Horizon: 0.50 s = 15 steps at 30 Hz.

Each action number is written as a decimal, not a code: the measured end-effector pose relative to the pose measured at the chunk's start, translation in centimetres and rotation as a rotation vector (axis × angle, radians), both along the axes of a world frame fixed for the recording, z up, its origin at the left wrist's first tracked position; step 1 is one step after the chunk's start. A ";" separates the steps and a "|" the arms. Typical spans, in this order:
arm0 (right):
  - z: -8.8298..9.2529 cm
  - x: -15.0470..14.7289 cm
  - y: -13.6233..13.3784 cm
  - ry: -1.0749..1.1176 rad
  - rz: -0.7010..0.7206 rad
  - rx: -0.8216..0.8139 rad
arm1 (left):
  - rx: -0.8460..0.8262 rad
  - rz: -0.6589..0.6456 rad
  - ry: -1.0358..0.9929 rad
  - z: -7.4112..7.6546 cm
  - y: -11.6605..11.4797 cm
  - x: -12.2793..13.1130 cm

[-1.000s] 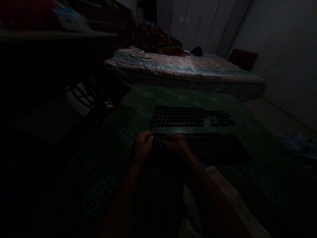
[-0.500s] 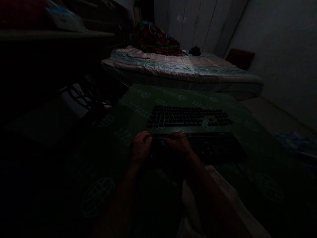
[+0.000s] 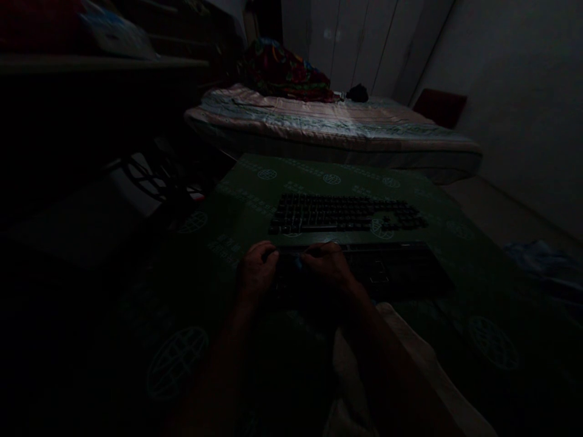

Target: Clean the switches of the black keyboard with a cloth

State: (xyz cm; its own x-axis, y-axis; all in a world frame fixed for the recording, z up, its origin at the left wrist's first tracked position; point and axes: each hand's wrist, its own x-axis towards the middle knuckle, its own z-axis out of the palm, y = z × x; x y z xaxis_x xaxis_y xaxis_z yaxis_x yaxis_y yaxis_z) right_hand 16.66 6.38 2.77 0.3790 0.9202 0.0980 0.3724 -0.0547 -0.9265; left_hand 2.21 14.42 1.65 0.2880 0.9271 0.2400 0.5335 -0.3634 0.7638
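Observation:
A black keyboard base (image 3: 410, 270) lies across the table in front of me, its key area apparently stripped of keycaps. My left hand (image 3: 258, 267) is curled around its left end, thumb and fingers bent in. Over the left part of the base, my right hand (image 3: 330, 264) pinches a thin tool with a blue end (image 3: 298, 261); darkness hides its exact kind. Just beyond the base, rows of black keycaps (image 3: 328, 212) are laid out in keyboard order. A pale cloth (image 3: 401, 340) lies beneath my right forearm.
The green table cover (image 3: 255, 182) carries printed globes and lettering. Behind it stands a bed (image 3: 341, 124) with a bundled red patterned blanket (image 3: 286, 73). A dark shelf (image 3: 104, 64) is at the left, and a heap of cloth (image 3: 546, 264) lies at the right.
Both hands hold nearly the same positions. The picture is a little darker, and the view has shifted very slightly.

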 end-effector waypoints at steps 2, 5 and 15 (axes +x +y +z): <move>0.0 -0.1 0.0 -0.002 0.009 0.002 | -0.004 -0.004 -0.002 0.0 0.0 0.0; 0.0 -0.2 0.1 0.011 0.041 -0.013 | -0.015 0.000 -0.003 -0.2 0.1 0.0; 0.8 0.2 -0.5 0.165 -0.023 -0.058 | 0.002 -0.010 -0.006 -0.1 -0.1 0.0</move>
State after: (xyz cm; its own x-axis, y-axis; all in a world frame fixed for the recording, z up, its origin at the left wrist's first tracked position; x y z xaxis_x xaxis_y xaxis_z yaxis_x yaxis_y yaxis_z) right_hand 16.82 5.87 3.54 0.4062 0.9136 -0.0200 0.2135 -0.1162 -0.9700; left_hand 2.18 14.33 1.50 0.2953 0.9238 0.2437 0.5254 -0.3701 0.7662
